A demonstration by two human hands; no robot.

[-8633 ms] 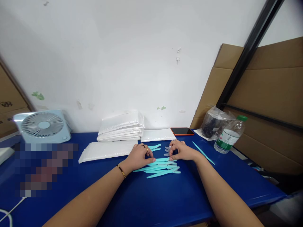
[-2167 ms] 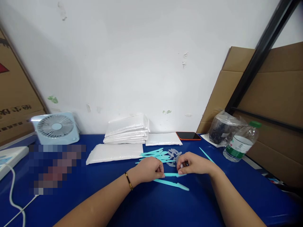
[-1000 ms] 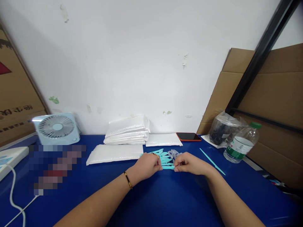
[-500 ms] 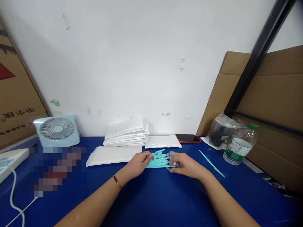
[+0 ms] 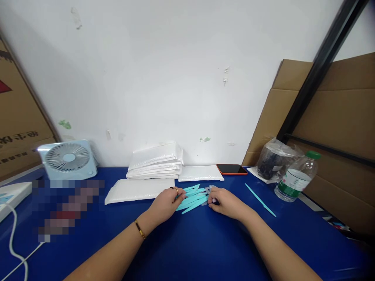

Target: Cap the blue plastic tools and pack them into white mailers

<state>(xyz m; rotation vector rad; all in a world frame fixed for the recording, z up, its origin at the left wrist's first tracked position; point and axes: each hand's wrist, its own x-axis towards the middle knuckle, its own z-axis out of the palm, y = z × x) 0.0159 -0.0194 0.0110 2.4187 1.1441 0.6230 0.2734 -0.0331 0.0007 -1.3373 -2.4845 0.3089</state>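
Note:
A pile of several thin turquoise plastic sticks (image 5: 193,196) lies on the blue table (image 5: 187,242), mixed with small clear plastic caps (image 5: 208,189). My left hand (image 5: 164,203) rests at the pile's left end, fingertips curled onto the sticks. At the pile's right end, my right hand (image 5: 226,201) has its fingers pinched on the stick tips and caps; what they hold is too small to name. One more turquoise stick (image 5: 260,194) lies alone to the right.
A stack of white padded envelopes (image 5: 155,160), a loose envelope (image 5: 137,189) and another (image 5: 200,173) lie behind the pile. A phone (image 5: 231,169), bagged dark item (image 5: 272,160) and water bottle (image 5: 295,176) stand right; a small fan (image 5: 68,159) left. Cardboard (image 5: 336,128) leans right.
Both hands moved from the near table back to the stick pile. The stick held between them 2.2 s ago now lies with the others; the pile sits more slanted.

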